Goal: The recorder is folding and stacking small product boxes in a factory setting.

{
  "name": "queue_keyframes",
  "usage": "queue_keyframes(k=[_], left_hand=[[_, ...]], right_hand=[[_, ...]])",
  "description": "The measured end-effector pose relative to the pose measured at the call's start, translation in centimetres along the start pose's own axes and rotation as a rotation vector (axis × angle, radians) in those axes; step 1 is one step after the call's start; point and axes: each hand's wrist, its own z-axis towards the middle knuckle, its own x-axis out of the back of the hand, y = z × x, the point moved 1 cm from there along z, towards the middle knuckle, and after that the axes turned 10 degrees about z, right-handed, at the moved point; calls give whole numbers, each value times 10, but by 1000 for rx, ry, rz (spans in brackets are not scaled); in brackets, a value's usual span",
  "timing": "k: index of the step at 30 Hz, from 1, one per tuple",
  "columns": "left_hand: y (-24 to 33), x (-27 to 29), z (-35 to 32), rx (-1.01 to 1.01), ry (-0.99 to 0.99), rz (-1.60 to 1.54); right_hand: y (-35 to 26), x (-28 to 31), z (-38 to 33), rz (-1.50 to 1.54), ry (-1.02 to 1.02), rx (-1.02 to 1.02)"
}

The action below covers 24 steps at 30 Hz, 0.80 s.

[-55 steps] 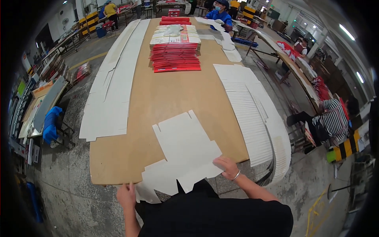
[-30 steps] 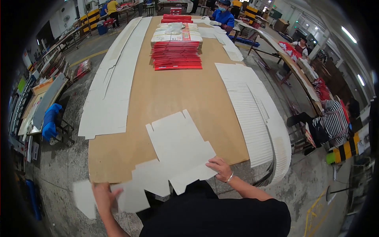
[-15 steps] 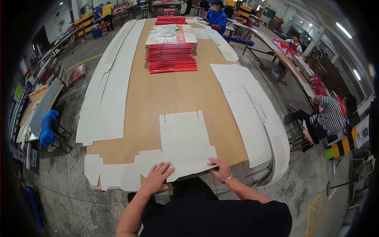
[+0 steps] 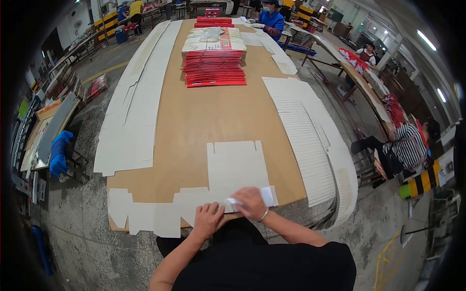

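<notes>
At the desk's near edge, the white die-cut carton blank [image 4: 228, 169] lies flat; the left hand [image 4: 208, 219] presses on it, fingers spread, while the right hand [image 4: 250, 202] beside it pinches a folded flap [image 4: 266, 196]. Red stack [image 4: 214, 70] at far end.

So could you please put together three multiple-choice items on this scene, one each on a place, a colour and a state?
1. Where does the blank lie?
A. at the table's near edge
B. on the floor
C. on the red stack

2. What colour is the stack at mid-table?
A. green
B. red
C. black

3. What are the hands doing?
A. hanging free
B. pressing on the blank
C. holding a cup

Key:
1 A, it overlaps the near edge of the table.
2 B, its edges show red.
3 B, the left hand and right hand rest on its lower flap.
</notes>
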Motion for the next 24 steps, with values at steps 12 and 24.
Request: queue_keyframes(k=[12,24], left_hand=[[-26,27,9,309,-372,-76],[40,8,-18,97,-275,294]], right_hand=[[-5,-17,-12,152,-195,64],[-60,-30,-68,1194,-29,-1697]])
